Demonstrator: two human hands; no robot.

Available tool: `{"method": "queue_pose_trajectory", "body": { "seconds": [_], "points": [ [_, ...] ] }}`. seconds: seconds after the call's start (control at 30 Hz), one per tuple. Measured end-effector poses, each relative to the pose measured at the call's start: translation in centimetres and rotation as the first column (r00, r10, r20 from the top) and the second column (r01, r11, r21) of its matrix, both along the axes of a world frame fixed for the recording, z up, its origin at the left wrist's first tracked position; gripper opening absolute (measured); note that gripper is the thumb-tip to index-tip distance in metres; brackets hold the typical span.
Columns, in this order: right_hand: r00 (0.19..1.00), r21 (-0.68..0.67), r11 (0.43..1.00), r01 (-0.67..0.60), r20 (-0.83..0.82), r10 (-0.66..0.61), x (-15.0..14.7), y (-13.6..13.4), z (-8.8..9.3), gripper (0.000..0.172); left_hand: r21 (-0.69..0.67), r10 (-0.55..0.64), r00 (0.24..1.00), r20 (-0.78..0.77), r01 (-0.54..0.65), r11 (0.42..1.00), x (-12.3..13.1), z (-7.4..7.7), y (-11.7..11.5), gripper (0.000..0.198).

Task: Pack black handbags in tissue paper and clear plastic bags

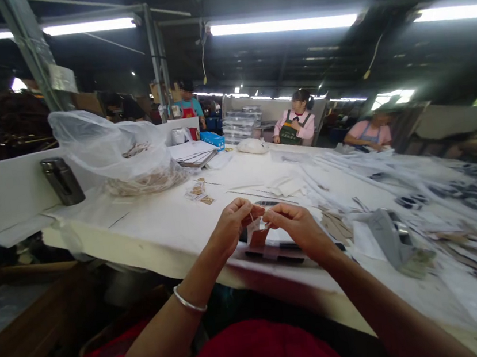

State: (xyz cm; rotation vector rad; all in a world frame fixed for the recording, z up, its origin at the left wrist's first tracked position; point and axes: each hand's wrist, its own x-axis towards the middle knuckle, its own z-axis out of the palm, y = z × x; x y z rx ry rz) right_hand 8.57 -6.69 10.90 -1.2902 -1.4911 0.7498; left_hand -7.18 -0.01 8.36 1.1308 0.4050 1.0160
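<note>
In front of me, my left hand (pixel 232 224) and my right hand (pixel 296 224) are close together above the table edge, both with fingertips pinched. A thin white string (pixel 251 216) runs down from the fingers of my left hand. My right fingertips close on what looks like the same string's other part; their contact is partly hidden. Just below hangs or lies a brown tag (pixel 258 238) with a pale, clear-looking edge; I cannot tell whether it is tied to the string. Beneath the hands lies a flat dark and white item (pixel 274 253), blurred and partly covered.
Left on the white table (pixel 170 227) are a clear plastic bag (pixel 131 151) of pale stringy material, a dark flask (pixel 63 181) and small brown tags (pixel 199 192). To the right are a grey tape dispenser-like object (pixel 391 235) and cardboard strips (pixel 473 248). Several people work beyond.
</note>
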Motion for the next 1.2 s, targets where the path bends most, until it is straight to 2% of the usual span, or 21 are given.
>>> {"method": "queue_pose_trajectory", "body": {
  "seconds": [0.13, 0.23, 0.37, 0.47, 0.57, 0.7, 0.83, 0.93, 1.03, 1.1, 1.17, 1.2],
  "points": [
    [0.999, -0.047, 0.999, -0.003, -0.052, 0.0, -0.4, -1.4, 0.3, 0.032, 0.078, -0.072, 0.997, -0.041, 0.075, 0.994, 0.1, -2.0, -1.5, 0.045],
    [1.0, -0.071, 0.997, 0.028, -0.002, -0.029, -0.4, -2.4, 0.3, 0.034, 0.115, -0.186, 0.977, -0.105, 0.198, 0.974, 0.8, -3.6, -3.1, 0.055],
    [0.986, -0.105, 0.988, 0.109, 0.134, -0.095, 1.0, -3.8, 0.1, 0.042, 0.082, -0.312, 0.937, -0.159, 0.328, 0.941, 2.1, -5.7, -4.5, 0.039],
    [0.981, -0.125, 0.982, 0.144, 0.145, -0.125, 2.6, -5.0, -0.6, 0.042, 0.042, -0.317, 0.935, -0.157, 0.327, 0.944, 2.2, -6.9, -5.0, 0.04],
    [0.993, -0.18, 0.977, 0.113, -0.018, -0.119, 3.4, -6.0, -1.5, 0.038, 0.015, -0.272, 0.95, -0.152, 0.277, 0.961, 1.7, -7.6, -5.3, 0.045],
    [0.945, -0.129, 0.991, -0.047, -0.328, 0.002, 2.6, -6.4, -2.3, 0.029, 0.01, -0.295, 0.938, -0.182, 0.302, 0.953, 1.2, -7.7, -5.7, 0.043],
    [0.9, -0.086, 0.988, -0.128, -0.429, 0.079, 1.8, -5.0, -2.8, 0.057, 0.008, -0.309, 0.938, -0.155, 0.314, 0.949, 1.4, -7.5, -5.4, 0.043],
    [0.896, -0.108, 0.984, -0.139, -0.437, 0.079, 1.7, -2.8, -3.3, 0.067, -0.03, -0.268, 0.953, -0.139, 0.267, 0.963, 1.6, -7.2, -4.7, 0.046],
    [0.868, -0.14, 0.984, -0.108, -0.496, 0.025, 1.7, -0.2, -3.6, 0.055, -0.052, -0.288, 0.938, -0.192, 0.283, 0.958, 1.4, -6.5, -3.5, 0.045],
    [0.842, -0.153, 0.984, -0.094, -0.539, -0.003, 2.0, 1.5, -3.5, 0.043, 0.002, -0.319, 0.911, -0.26, 0.331, 0.944, 1.1, -5.8, -1.9, 0.042],
    [0.841, -0.165, 0.983, -0.077, -0.541, -0.025, 2.9, 3.0, -3.2, 0.037, 0.1, -0.264, 0.91, -0.321, 0.31, 0.946, 0.6, -5.3, 0.5, 0.039],
    [0.854, -0.174, 0.982, -0.067, -0.519, -0.034, 3.6, 3.7, -3.0, 0.036, 0.157, -0.183, 0.917, -0.355, 0.251, 0.955, 0.4, -5.2, 2.1, 0.038]
  ]
}}
